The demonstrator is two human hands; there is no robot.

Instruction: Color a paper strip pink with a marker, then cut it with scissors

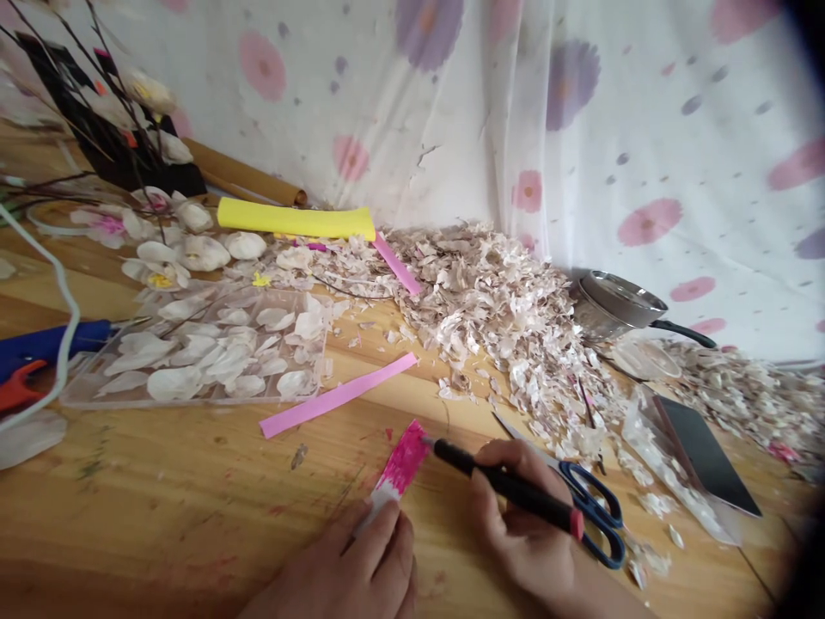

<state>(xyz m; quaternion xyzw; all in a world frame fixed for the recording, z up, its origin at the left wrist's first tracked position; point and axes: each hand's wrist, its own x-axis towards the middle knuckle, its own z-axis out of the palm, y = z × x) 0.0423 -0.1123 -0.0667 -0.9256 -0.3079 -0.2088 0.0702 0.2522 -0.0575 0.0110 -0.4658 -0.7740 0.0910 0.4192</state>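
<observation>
My left hand (341, 572) is closed on the lower end of a paper strip (400, 460), its fingers wrapped over the paper. The strip stands tilted above the counter (193, 481), bright pink at its upper end and paler lower down. My right hand (522, 524) is clenched around a black pen (509, 486) with a red end, its tip at the strip's upper corner.

Blue-handled scissors (589, 507) lie just beside my right hand, at 3 o'clock from the strip; I cannot tell if they touch. A loose pink strip (339, 395) lies flat on the counter at 11 o'clock, and beyond it, at 10 o'clock, a clear tray (193, 391) holds white petals (174, 383). Finished white flowers (203, 252) sit behind the tray. A glue gun (51, 344) lies at 9 o'clock, with a white cable (64, 301) curving over it. A yellow roll (296, 222) lies at 12 o'clock against a flowered curtain (650, 112). A heap of paper scraps (490, 318) spreads at 1 o'clock, a steel pan (619, 305) sits at 2 o'clock, and a dark tablet (705, 456) lies at 3 o'clock.
</observation>
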